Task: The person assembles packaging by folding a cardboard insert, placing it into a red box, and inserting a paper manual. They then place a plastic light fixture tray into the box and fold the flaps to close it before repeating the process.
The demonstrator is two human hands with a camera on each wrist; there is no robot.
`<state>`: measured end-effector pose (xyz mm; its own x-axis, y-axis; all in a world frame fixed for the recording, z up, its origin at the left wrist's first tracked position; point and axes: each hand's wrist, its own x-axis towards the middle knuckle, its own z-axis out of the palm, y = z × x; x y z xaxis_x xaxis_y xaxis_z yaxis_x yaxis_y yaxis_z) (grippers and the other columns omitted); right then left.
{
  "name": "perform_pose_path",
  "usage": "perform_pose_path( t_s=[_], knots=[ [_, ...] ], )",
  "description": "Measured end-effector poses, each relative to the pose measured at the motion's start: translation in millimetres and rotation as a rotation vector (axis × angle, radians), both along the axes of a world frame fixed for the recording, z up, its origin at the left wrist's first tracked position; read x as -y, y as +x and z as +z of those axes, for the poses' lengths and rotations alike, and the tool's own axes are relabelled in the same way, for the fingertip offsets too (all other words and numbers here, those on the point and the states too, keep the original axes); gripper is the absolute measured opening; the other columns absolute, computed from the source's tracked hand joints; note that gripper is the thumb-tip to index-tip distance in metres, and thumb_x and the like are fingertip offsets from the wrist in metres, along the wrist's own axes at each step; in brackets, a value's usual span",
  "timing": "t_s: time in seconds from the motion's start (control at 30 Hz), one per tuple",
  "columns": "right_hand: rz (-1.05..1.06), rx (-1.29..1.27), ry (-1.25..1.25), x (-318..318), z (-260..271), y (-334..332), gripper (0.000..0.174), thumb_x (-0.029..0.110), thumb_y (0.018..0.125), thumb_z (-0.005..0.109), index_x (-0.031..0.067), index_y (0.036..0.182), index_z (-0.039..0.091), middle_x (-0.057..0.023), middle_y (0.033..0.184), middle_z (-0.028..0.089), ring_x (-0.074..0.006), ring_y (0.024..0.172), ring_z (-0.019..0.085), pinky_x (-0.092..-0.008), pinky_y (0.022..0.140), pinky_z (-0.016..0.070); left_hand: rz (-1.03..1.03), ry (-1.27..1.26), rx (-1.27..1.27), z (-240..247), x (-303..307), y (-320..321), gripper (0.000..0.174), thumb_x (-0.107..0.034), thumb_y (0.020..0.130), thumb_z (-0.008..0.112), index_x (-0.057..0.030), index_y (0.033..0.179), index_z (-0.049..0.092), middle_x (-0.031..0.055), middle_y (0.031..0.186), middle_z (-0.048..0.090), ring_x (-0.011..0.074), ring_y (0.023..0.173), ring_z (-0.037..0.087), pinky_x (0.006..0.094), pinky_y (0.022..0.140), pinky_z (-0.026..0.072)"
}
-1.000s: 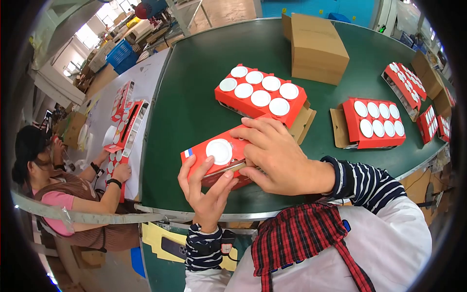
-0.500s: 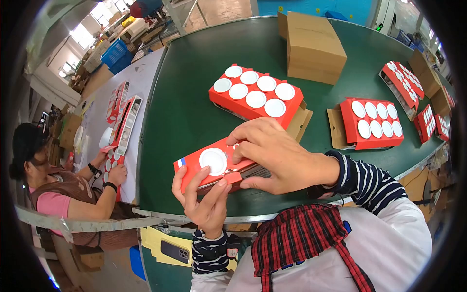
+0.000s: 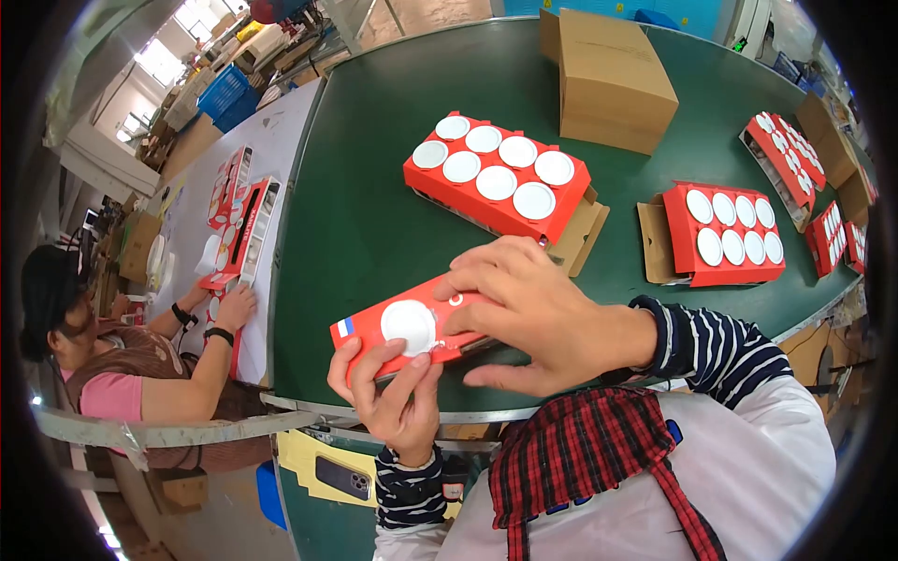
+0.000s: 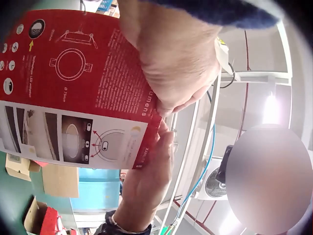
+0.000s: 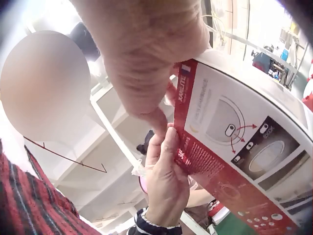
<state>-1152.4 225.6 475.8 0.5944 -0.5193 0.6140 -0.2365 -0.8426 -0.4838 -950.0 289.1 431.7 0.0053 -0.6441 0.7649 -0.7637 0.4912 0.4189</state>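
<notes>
Your striped cuffs (image 3: 686, 341) are navy and white, your sleeve beyond them white, beside a red-and-black plaid cloth (image 3: 582, 449). The glossy red carton (image 3: 374, 323) under your fingers (image 3: 552, 323) has a white disc (image 3: 409, 327) and a blue-white mark (image 3: 346, 327); your table (image 3: 360, 215) is dark green.

- Left hand (image 3: 388, 397) at the head view's 7 o'clock, fingers bent, pointing towards 12.
- Left wrist (image 3: 412, 456) below it.
- Right hand (image 3: 538, 313) at 4 o'clock, fingers gently bent, right thumb (image 3: 500, 376) extended towards 9.
</notes>
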Motion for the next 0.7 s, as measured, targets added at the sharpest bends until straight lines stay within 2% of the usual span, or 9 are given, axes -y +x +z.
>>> perform_pose_path(
  t_s=[0.07,0.13,0.17,0.23,0.27,0.37,0.47,0.5,0.7],
  knots=[
    [-0.04,0.005,-0.002,-2,-6,3,0.033,0.018,0.073,0.071,0.0063,0.1,0.056,-0.0111,0.112,0.052,-0.0303,0.105,0.047,-0.0445,0.089,0.0361,0.02,0.008,-0.009,3,-2,-2,0.024,-0.008,0.06,0.082,-0.0165,0.08,0.072,0.0013,0.102,0.061,0.0304,0.114,0.043,0.0428,0.093,0.0354],
    [-0.08,0.01,-0.006,-1,-11,4,0.034,0.02,0.073,0.072,0.0062,0.1,0.056,-0.011,0.112,0.052,-0.0303,0.105,0.047,-0.0444,0.089,0.0363,-0.024,0.021,0.12,8,-2,0,0.032,-0.005,0.07,0.076,-0.0084,0.1,0.065,0.0078,0.109,0.059,0.0325,0.116,0.044,0.0457,0.095,0.0366],
    [-0.101,0.003,-0.026,0,-12,6,0.038,0.021,0.072,0.073,0.0059,0.102,0.055,-0.0112,0.112,0.052,-0.0306,0.105,0.048,-0.0445,0.089,0.0364,-0.024,0.023,0.12,7,0,0,0.032,-0.005,0.07,0.076,-0.0084,0.1,0.065,0.0078,0.109,0.059,0.0325,0.116,0.044,0.0457,0.095,0.0366],
    [-0.113,0.0,-0.047,0,-9,6,0.041,0.023,0.072,0.074,0.0056,0.103,0.055,-0.0114,0.113,0.052,-0.0309,0.106,0.048,-0.0445,0.089,0.0365,-0.008,0.083,-0.084,6,3,0,0.061,-0.011,0.062,0.084,-0.0099,0.118,0.058,0.0089,0.118,0.055,0.0295,0.118,0.042,0.0393,0.092,0.0398],
    [-0.078,-0.035,-0.02,4,-3,2,0.047,0.023,0.071,0.075,0.0046,0.108,0.053,-0.0122,0.114,0.052,-0.0312,0.106,0.048,-0.0444,0.089,0.0365,0.003,0.072,-0.082,9,5,2,0.061,-0.011,0.062,0.084,-0.0099,0.118,0.058,0.0089,0.118,0.055,0.0295,0.118,0.042,0.0393,0.092,0.0398],
    [-0.04,-0.121,0.002,17,1,-7,0.058,0.024,0.07,0.076,0.0026,0.117,0.05,-0.0137,0.118,0.052,-0.0317,0.107,0.048,-0.0439,0.089,0.0363,-0.138,0.174,-0.187,16,9,24,0.106,-0.02,0.06,0.088,-0.0056,0.143,0.023,0.0184,0.142,0.034,0.0311,0.129,0.038,0.0406,0.102,0.0391],
    [0.003,-0.193,0.029,22,0,-8,0.069,0.022,0.069,0.077,0.0009,0.127,0.046,-0.0148,0.122,0.051,-0.0311,0.107,0.049,-0.0423,0.09,0.036,-0.283,0.397,-0.271,26,19,42,0.116,-0.02,0.059,0.088,-0.0037,0.146,0.014,0.0197,0.142,0.034,0.032,0.127,0.04,0.0403,0.101,0.0401],
    [0.014,-0.189,0.048,21,0,-6,0.069,0.022,0.069,0.078,0.0009,0.126,0.046,-0.0145,0.122,0.051,-0.0308,0.107,0.05,-0.042,0.09,0.036,-0.296,0.44,-0.177,25,23,50,0.124,-0.021,0.057,0.089,-0.0034,0.148,0.006,0.021,0.142,0.034,0.0324,0.127,0.042,0.0405,0.101,0.0398],
    [0.023,-0.162,0.062,19,0,-7,0.073,0.021,0.067,0.078,0.001,0.128,0.044,-0.0141,0.121,0.052,-0.0307,0.107,0.051,-0.0419,0.088,0.0371,-0.335,0.633,0.003,54,29,57,0.126,-0.022,0.055,0.09,-0.0029,0.148,0.007,0.0227,0.139,0.038,0.0337,0.124,0.046,0.0405,0.101,0.0403]
  ],
)
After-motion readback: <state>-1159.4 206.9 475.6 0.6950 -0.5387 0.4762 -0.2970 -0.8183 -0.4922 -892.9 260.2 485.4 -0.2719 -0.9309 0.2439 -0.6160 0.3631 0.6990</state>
